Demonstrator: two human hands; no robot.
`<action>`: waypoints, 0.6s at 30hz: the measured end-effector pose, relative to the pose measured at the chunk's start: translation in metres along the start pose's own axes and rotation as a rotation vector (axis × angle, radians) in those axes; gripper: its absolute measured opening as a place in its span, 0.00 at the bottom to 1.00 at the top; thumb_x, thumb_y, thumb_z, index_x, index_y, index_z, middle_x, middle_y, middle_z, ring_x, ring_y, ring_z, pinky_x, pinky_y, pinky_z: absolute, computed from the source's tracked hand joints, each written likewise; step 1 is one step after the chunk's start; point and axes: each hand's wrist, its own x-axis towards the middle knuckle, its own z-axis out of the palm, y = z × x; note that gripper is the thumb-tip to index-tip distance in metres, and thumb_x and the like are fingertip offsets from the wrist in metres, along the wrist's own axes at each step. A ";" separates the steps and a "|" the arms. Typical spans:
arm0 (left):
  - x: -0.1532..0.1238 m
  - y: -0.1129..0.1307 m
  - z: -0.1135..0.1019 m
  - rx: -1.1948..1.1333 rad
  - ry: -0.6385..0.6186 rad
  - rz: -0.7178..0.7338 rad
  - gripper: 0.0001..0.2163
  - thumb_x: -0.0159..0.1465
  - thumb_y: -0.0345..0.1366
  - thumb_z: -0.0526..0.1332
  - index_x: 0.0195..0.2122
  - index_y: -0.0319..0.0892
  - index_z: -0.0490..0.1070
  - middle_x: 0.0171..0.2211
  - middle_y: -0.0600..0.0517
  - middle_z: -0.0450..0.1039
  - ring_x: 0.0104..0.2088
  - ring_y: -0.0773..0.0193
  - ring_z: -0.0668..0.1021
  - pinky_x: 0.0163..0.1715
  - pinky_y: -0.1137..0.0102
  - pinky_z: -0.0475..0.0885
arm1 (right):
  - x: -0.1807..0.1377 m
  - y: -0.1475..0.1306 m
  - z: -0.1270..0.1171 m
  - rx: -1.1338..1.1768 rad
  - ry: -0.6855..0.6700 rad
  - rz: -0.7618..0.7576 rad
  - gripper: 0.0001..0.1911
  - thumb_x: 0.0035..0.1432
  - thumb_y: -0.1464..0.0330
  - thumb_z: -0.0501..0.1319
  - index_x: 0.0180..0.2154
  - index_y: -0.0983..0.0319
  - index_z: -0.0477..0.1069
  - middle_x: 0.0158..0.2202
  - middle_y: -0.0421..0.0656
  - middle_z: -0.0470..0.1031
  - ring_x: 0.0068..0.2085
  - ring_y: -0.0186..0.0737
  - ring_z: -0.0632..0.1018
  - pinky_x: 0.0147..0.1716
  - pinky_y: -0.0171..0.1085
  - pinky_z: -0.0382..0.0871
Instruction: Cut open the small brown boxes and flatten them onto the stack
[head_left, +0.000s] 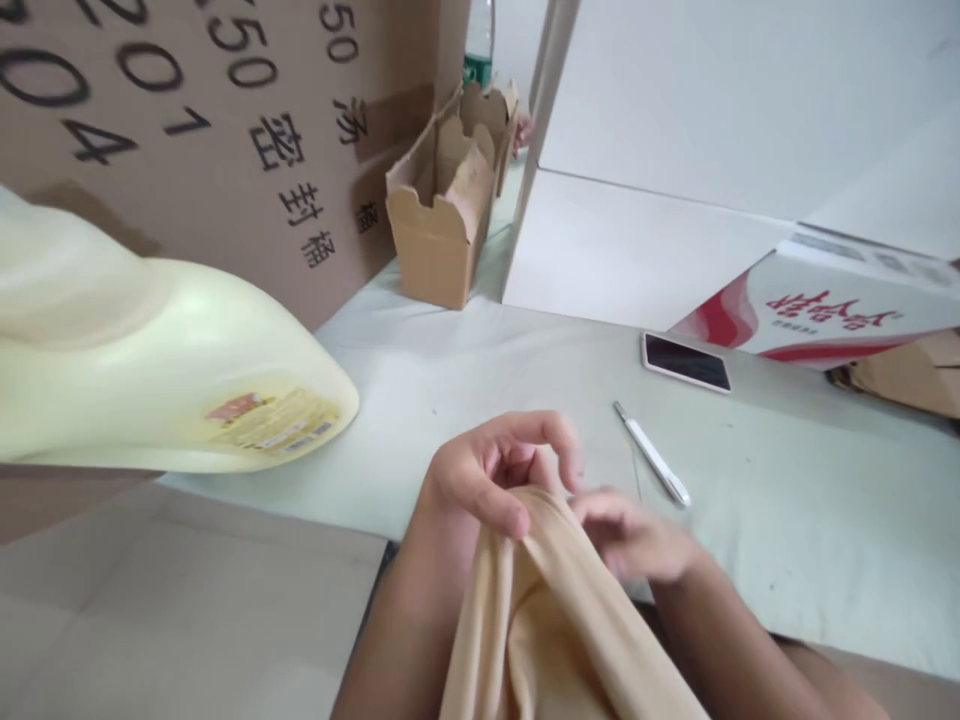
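A piece of beige stretchy fabric (585, 620) rises in folds from the bottom edge of the view to my hands. My left hand (495, 470) pinches its top end between the thumb and bent fingers. Close by on the right, my right hand (637, 535) is at the fabric's edge, its fingers curled and blurred by motion. Whether they grip the cloth cannot be made out. Beyond the right hand, a slim white pen-shaped tool (654, 457) with a grey tip lies on the pale green table cover (480, 360).
A phone (685, 362) lies behind the tool. Open cardboard boxes (433, 250) stand at the back beside a large printed carton (225, 220). A smooth pale yellow object (172, 340) with a label juts in from the left. A red-and-white box (840, 300) stands at the right.
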 end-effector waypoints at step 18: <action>-0.020 0.026 0.010 -0.067 0.212 0.154 0.23 0.50 0.49 0.76 0.41 0.49 0.68 0.14 0.58 0.68 0.09 0.65 0.64 0.13 0.72 0.61 | 0.165 -0.040 0.044 -0.544 0.212 -0.536 0.16 0.66 0.69 0.62 0.54 0.56 0.79 0.65 0.48 0.75 0.40 0.40 0.82 0.41 0.44 0.83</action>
